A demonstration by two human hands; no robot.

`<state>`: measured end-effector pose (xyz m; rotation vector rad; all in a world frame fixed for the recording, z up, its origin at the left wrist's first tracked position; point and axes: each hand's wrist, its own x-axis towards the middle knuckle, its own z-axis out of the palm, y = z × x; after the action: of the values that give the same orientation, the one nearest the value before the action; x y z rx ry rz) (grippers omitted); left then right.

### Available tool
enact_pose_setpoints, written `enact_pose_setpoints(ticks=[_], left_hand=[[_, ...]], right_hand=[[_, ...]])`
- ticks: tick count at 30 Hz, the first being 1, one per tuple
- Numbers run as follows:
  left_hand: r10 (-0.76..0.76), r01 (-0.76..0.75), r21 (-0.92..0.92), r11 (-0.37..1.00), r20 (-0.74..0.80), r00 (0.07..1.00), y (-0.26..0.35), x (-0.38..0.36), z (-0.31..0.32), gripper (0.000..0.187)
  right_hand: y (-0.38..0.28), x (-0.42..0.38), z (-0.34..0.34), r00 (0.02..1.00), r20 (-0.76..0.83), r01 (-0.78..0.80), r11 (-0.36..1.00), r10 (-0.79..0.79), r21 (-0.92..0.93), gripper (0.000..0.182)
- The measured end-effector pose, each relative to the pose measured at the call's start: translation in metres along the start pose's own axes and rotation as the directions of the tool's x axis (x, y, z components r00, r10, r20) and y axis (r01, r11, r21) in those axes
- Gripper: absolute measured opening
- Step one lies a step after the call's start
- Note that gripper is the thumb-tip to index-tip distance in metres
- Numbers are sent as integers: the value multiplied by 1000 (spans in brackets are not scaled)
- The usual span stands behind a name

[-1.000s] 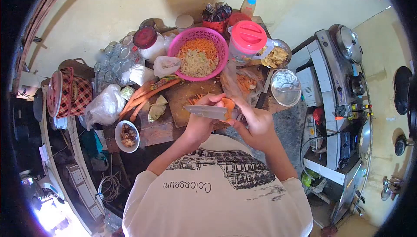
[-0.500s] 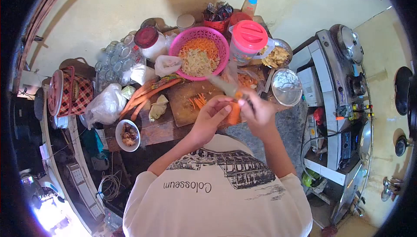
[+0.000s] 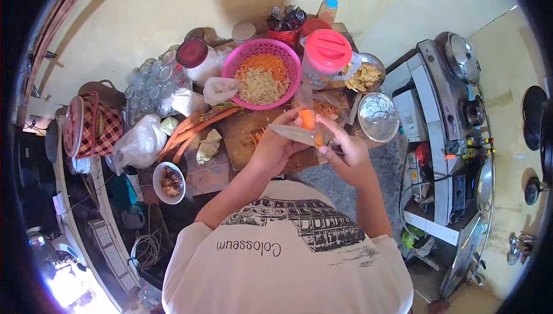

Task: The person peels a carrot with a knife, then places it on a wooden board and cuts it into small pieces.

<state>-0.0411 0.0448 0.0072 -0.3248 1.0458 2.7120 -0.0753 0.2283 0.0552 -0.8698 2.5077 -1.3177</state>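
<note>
The left hand [image 3: 276, 144] is closed around a stub of carrot [image 3: 307, 119], fingers wrapped so the cut end pokes up clear of the knuckles — held off the board, probably so the blade can work across it in the air. The right hand [image 3: 345, 153] is clenched on the handle of a knife [image 3: 296, 134], whose blade runs flat toward 9 o'clock, just under the carrot and over the left fingers. Both sit above the wooden cutting board [image 3: 245, 135], where a few orange strips [image 3: 257, 135] lie. At 12 o'clock from the hands stands a pink colander [image 3: 230, 75] of shredded carrot and cabbage — close enough to receive cuttings, I would judge. Whole carrots [image 3: 193, 128] lie at 9 o'clock, a pink-lidded jug [image 3: 327, 46] at 1 o'clock.

Half a second ago the carrot hung lower, between the hands, with the blade pointing up toward the colander; now the carrot is raised and the blade lies level.
</note>
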Motion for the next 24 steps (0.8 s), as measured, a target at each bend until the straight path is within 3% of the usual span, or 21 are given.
enact_pose_setpoints(ticks=[6,9,14,18,24], left_hand=[[-2,5,60,998,-36,999,4,0,6,41],[20,-18,56,998,-40,999,-1,0,2,37],[40,-38,-30,999,60,997,-8,-3,-7,32],[52,-51,-45,998,22,998,-9,-8,-4,30],[90,-90,-46,995,5,996,-10,-8,0,27]], right_hand=[[2,-1,5,987,-62,145,987,-150,-73,52],[-2,-1,1,985,-20,165,975,-170,-148,50],[1,-3,6,985,-33,161,972,-169,-170,50],[-10,-3,3,994,-29,104,993,-106,-55,50],[-13,-6,-4,992,68,119,981,-110,-155,48]])
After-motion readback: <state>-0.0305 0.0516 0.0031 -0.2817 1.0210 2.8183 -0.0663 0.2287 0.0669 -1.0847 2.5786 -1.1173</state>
